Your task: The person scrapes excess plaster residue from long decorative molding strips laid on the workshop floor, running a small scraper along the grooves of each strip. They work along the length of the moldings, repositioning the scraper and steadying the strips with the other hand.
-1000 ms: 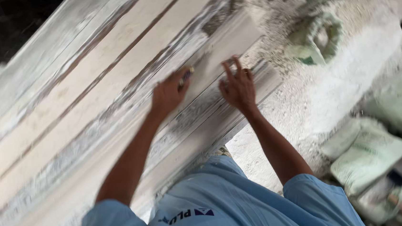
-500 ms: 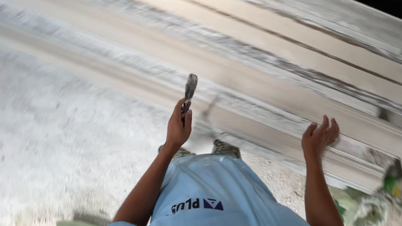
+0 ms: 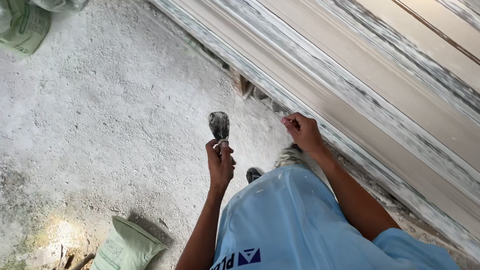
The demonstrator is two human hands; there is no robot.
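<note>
My left hand (image 3: pixel 220 164) grips a small putty knife (image 3: pixel 219 126) by its handle, the dark, plaster-caked blade pointing up and away from me. My right hand (image 3: pixel 302 131) hangs beside the edge of a long plaster moulding (image 3: pixel 396 94), fingers curled together, with nothing visible in it. The moulding is pale, ridged along its length and streaked grey, and runs diagonally across the right half of the view. My light blue shirt fills the lower middle, with my feet just showing below the hands.
A dusty white concrete floor (image 3: pixel 96 123) covers the left. A green sack (image 3: pixel 119 260) lies at the lower left beside a stick, and another pale sack (image 3: pixel 14 21) sits in the top left corner.
The view has swung away from the moulding toward the floor. My right hand has come off the moulding's edge and curled shut. My left hand still carries the putty knife.
</note>
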